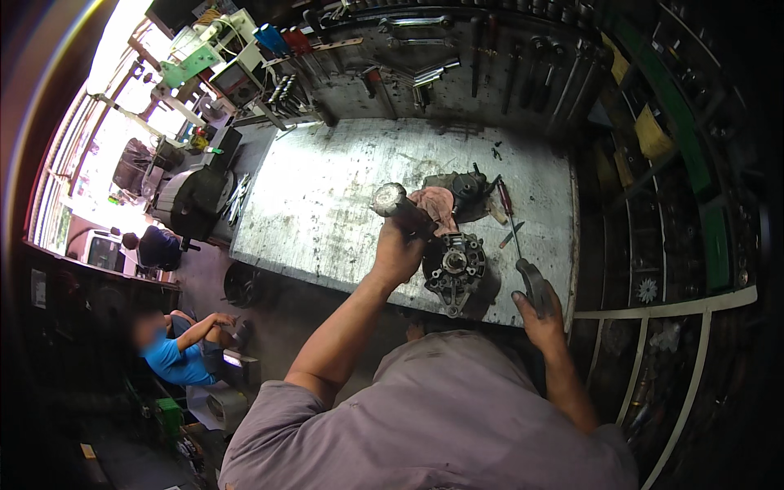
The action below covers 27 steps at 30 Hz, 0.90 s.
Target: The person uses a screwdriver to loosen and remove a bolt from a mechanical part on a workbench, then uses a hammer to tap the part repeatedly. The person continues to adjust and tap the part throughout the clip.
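Far left, below the bench [327,212], a person in a blue shirt [175,359] sits on the floor, well apart from you.

Your left hand [398,253] is clenched round the handle of a hammer [390,198], its round steel head raised over the bench. Handle is mostly hidden in your fist.

Just right of that hand, the alternator [453,265] lies near the bench's front edge, open face up, mounting lugs pointing toward you. It looks like cast metal: heavy, stiff, probably greasy, so likely slippery. Take hold by the outer rim or a lug, not the centre hub. A second housing [457,188] sits behind it, touching a pink rag [437,204].

Between alternator and right hand: a screwdriver [506,211] with a red handle lies flat.

Your right hand [541,314] grips a dark tool [532,282] at the bench edge; fingers wrapped, but I cannot tell what kind of tool it is.

Tool wall [457,65] at the back is dark, items hard to make out. Shelves [661,204] on the right are bent by the lens and too dim to read.
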Tool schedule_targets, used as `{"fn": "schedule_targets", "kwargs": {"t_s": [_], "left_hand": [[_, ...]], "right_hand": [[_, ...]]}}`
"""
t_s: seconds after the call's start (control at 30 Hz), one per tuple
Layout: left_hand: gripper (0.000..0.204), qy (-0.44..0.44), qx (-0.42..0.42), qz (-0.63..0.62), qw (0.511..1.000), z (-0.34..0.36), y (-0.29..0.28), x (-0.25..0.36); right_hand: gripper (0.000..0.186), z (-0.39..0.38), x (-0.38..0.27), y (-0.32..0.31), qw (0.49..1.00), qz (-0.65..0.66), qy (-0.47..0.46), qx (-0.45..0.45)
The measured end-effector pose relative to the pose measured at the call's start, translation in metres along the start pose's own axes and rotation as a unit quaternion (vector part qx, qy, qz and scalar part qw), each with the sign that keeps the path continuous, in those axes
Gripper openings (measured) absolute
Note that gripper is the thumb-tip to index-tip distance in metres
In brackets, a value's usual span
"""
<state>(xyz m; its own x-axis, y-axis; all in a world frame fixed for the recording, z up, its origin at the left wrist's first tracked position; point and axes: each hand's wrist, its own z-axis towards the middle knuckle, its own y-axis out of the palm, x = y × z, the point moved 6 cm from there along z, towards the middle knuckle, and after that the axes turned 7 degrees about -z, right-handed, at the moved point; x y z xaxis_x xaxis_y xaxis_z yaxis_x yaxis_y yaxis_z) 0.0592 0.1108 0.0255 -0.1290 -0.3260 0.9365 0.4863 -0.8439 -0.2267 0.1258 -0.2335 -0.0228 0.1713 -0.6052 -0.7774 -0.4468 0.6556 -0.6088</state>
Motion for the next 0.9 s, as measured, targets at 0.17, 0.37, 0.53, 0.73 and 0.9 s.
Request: {"fn": "schedule_targets", "kwargs": {"t_s": [0.17,0.37,0.53,0.73,0.9], "left_hand": [[0.016,-0.018,-0.012,0.01,1.0,-0.002,0.002,-0.008],[0.012,0.102,-0.037,0.178,0.978,-0.006,0.009,0.007],[0.008,0.064,0.002,0.078,0.995,-0.002,0.002,0.011],[0.006,0.032,-0.001,0.072,0.997,-0.001,0.0,0.011],[0.009,0.012,0.014,0.051,0.999,-0.001,0.002,0.007]], "right_hand": [[0.048,-0.003,-0.005,-0.005,0.999,0.01,-0.04,0.034],[0.037,-0.006,-0.002,-0.008,0.996,0.009,-0.064,0.065],[0.038,-0.005,-0.004,-0.008,0.994,0.006,-0.074,0.078],[0.04,-0.004,-0.006,-0.008,0.992,0.021,-0.087,0.089],[0.038,-0.003,-0.004,-0.007,0.995,0.027,-0.067,0.075]]}}
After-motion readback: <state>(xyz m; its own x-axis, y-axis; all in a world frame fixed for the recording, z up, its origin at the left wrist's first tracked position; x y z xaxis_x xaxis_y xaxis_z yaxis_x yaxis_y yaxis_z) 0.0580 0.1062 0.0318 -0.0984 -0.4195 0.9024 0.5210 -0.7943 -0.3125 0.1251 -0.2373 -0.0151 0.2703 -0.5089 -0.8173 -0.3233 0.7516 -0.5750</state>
